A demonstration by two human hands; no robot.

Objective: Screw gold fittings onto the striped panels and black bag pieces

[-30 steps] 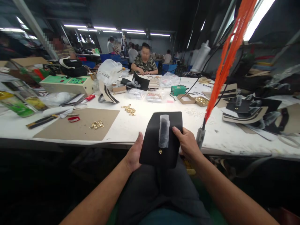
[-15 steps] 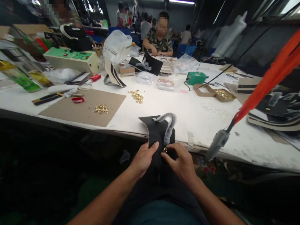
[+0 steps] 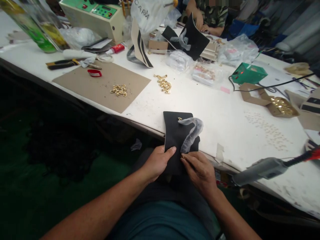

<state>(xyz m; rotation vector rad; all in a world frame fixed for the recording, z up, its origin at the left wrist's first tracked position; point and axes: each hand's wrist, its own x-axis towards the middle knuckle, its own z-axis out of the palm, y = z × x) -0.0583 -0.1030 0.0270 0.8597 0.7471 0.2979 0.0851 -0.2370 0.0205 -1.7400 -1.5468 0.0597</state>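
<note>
My left hand (image 3: 160, 162) grips the left edge of a black leather-like panel (image 3: 172, 133), thumb on top. The panel is held over the front edge of the table. On it lies a curved handle (image 3: 192, 133) wrapped in clear plastic, its far end at a small gold fitting (image 3: 180, 119). My right hand (image 3: 200, 168) is closed at the handle's near end. Thumb and index finger pinch a small gold fitting (image 3: 183, 156) against the panel, mostly hidden by the fingertips.
Gold fittings lie in two piles, one (image 3: 119, 90) on a brown board (image 3: 85, 81), another (image 3: 163, 84) beside it. A grey electric screwdriver (image 3: 261, 170) hangs at right. Behind are a green box (image 3: 248, 73), a carton of gold parts (image 3: 282, 106) and a co-worker's hands (image 3: 203, 26).
My view has tilted downward and turned. The panel's top now faces me more flatly. My right fingers have closed over the gold fitting, which showed clearly before.
</note>
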